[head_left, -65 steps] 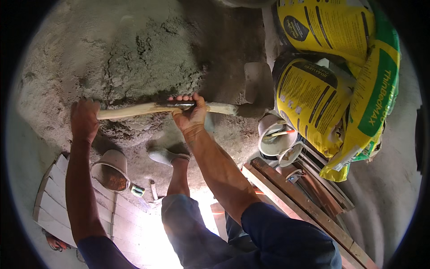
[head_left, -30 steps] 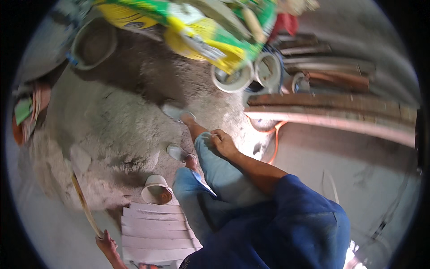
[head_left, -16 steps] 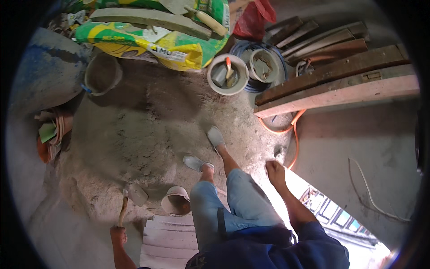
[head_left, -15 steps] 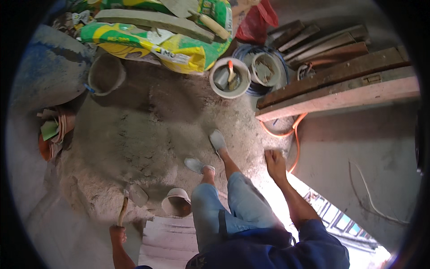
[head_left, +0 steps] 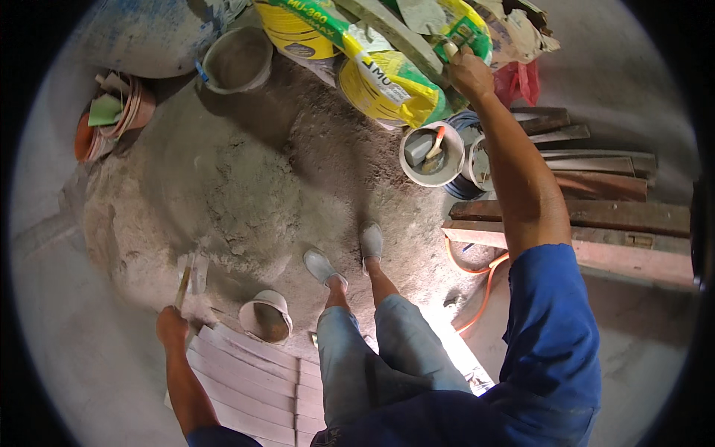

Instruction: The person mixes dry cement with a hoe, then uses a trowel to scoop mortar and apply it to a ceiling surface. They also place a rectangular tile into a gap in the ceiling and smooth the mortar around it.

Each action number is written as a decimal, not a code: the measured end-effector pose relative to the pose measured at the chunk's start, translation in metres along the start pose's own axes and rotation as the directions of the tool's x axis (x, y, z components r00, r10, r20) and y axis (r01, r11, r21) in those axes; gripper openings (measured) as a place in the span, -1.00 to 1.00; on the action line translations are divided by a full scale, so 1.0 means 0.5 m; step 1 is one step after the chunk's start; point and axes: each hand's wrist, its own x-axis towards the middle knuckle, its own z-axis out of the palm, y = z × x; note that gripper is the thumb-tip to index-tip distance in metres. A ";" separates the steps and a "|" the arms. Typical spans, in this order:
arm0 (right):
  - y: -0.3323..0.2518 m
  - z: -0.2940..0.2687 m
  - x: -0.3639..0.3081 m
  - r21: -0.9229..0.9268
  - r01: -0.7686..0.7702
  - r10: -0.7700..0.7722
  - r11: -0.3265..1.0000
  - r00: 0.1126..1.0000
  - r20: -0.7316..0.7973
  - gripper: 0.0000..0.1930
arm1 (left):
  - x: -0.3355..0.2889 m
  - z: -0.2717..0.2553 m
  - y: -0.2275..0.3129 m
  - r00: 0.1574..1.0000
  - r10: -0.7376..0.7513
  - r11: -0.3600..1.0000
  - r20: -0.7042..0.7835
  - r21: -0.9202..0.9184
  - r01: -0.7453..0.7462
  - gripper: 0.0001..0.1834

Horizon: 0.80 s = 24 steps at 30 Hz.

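Observation:
My left hand (head_left: pixel 172 326) is wrapped round the wooden handle of a short-handled hoe (head_left: pixel 198 274), whose flat grey blade is at the sandy mound (head_left: pixel 246 186). My right arm reaches far forward to the bags. There my right hand (head_left: pixel 471 74) is closed round the handle of a trowel (head_left: pixel 422 15). The trowel's pale blade lies by a grey plank (head_left: pixel 391 33) on top of the green and yellow bags (head_left: pixel 402 93). My fingers partly hide the trowel's handle.
A bucket (head_left: pixel 433 183) with a brush and grey block stands below my right forearm. Another bucket (head_left: pixel 237 61) stands far left, and one (head_left: pixel 266 319) tilts near my feet. Timber beams (head_left: pixel 588 216) and an orange hose (head_left: pixel 488 290) lie right. Stacked pots (head_left: pixel 112 123) sit left.
My right hand has gone from low on the right up to the bags and taken hold of the trowel's handle. My left hand has moved forward and left with the hoe. The view has shifted.

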 end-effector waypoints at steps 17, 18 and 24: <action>0.091 -0.002 -0.795 0.527 -0.723 0.458 0.447 0.691 0.559 -0.67 | 0.010 -0.010 0.067 0.997 0.024 0.997 0.075 0.073 -0.029 -0.74; 0.058 0.035 -0.863 0.505 -0.836 0.494 0.217 0.540 0.682 -0.68 | 0.021 0.006 0.036 0.996 0.055 0.994 0.076 0.089 -0.061 -0.74; 0.134 0.478 -1.058 0.268 -0.963 0.505 -0.037 0.213 0.836 -0.77 | 0.028 0.033 -0.016 0.991 0.119 0.992 0.055 0.025 -0.121 -0.77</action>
